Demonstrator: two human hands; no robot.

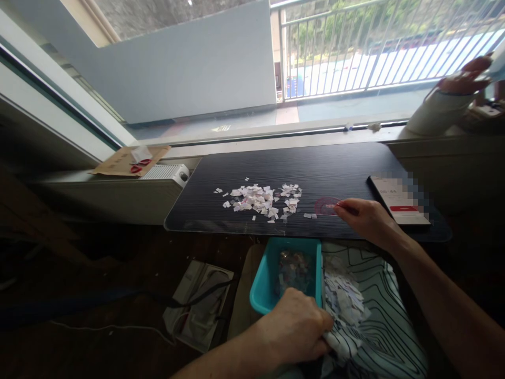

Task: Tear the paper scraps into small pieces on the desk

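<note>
My right hand (365, 215) pinches the end of a pink see-through protractor (326, 205), its straight side low against the dark table (335, 163). Left of it lies a loose heap of small white paper scraps (256, 199), with a couple of stray pieces near the protractor. Below the table edge, my left hand (298, 326) is closed on a fold of white cloth with dark wavy lines (390, 310). More paper scraps (345, 292) lie on that cloth. A turquoise bin (260, 284) stands beside my left hand, with clear and shiny bits inside.
A phone (398, 200) showing a timer lies on the table's right side. Red-handled scissors (141, 165) rest on a brown envelope (114, 162) on the left ledge. A box (201, 305) with a strap sits on the floor. Another person's hand (465, 76) is at upper right.
</note>
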